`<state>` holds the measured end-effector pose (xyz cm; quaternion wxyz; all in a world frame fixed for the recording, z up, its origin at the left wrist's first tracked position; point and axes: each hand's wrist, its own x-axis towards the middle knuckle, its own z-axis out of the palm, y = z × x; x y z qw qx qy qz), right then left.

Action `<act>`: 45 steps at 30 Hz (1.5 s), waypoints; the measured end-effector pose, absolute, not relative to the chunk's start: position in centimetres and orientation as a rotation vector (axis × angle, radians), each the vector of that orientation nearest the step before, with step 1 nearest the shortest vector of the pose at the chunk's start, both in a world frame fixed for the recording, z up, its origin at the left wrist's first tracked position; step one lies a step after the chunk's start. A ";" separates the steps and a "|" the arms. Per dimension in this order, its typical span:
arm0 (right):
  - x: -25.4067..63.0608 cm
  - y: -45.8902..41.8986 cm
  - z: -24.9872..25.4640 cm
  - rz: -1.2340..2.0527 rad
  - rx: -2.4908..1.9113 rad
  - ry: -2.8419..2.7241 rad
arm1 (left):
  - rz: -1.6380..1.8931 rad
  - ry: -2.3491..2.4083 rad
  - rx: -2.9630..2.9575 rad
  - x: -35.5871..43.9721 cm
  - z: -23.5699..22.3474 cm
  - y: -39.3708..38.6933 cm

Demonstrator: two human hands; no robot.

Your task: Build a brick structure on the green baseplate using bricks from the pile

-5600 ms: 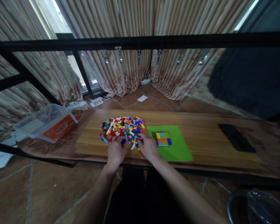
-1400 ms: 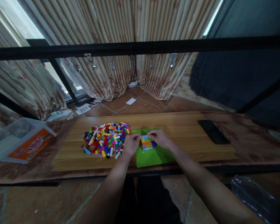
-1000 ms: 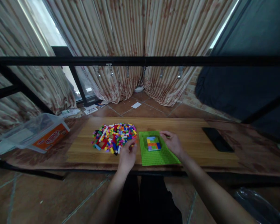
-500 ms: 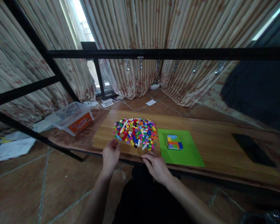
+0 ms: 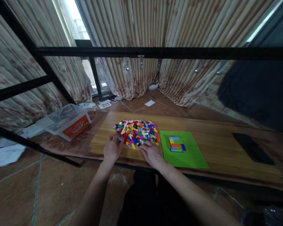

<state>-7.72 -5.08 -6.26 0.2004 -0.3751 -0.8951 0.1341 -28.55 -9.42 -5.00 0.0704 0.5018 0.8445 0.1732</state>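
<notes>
A heap of small toy building bricks (image 5: 138, 131) in many colours lies on the wooden board. At its near left edge is my left hand (image 5: 112, 150), thumb and fingers apart, fingertips touching the bricks beside a grey-blue piece. My right hand (image 5: 153, 154) is at the near right edge of the heap, its fingers bent forward and parted from the thumb; the tips are partly lost among the bricks. I make out no brick held in either hand. Right of the heap lies a green baseplate (image 5: 194, 153), carrying a small build (image 5: 176, 145) of blue, yellow, orange and purple bricks.
A clear plastic box (image 5: 68, 121) with an orange label stands left of the wooden board (image 5: 217, 144). A dark flat slab (image 5: 252, 149) lies on the right. A black metal rail (image 5: 155, 52) crosses in front of the curtains. Papers lie on the tiled floor.
Both hands have moved forward from the near edge of the board to the heap, and their fingertips now touch its bricks. The camera view has shifted slightly.
</notes>
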 end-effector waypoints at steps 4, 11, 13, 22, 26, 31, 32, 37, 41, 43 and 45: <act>-6.9 -5.4 -6.4 0.425 -1.042 -2.389 | 0.612 2.560 1.497 -28.0 -4.6 -8.7; -5.4 -7.5 -7.0 0.573 -0.965 -2.283 | 0.431 2.631 1.448 -27.3 -2.7 -4.6; -5.0 -7.8 -7.1 0.611 -0.951 -2.269 | 0.409 2.597 1.432 -27.6 -2.5 -4.0; -4.1 -8.2 -6.9 0.691 -0.962 -2.212 | 0.531 2.600 1.362 -29.4 -3.6 -4.0; -4.1 -8.1 -6.7 0.690 -0.965 -2.173 | 0.609 2.627 1.374 -29.4 -3.2 -4.1; -3.9 -8.0 -4.4 0.718 -1.000 -2.017 | 0.804 2.320 1.658 -26.3 -1.0 -6.4; -3.8 -7.9 -3.6 0.728 -0.998 -1.979 | 0.810 2.185 1.707 -25.3 -0.4 -7.3; -3.2 -8.0 -0.3 0.863 -0.881 -2.073 | 0.774 1.666 1.721 -20.4 1.4 -12.4; -2.6 -8.9 -0.3 1.048 -0.852 -2.096 | 0.918 1.573 1.459 -18.8 0.3 -14.8; -2.5 -9.6 -1.1 1.140 -0.879 -2.006 | 0.997 1.522 1.278 -18.5 -0.9 -15.4; -2.8 -10.2 -2.4 1.244 -0.916 -1.861 | 1.083 1.517 1.134 -18.1 -2.1 -15.8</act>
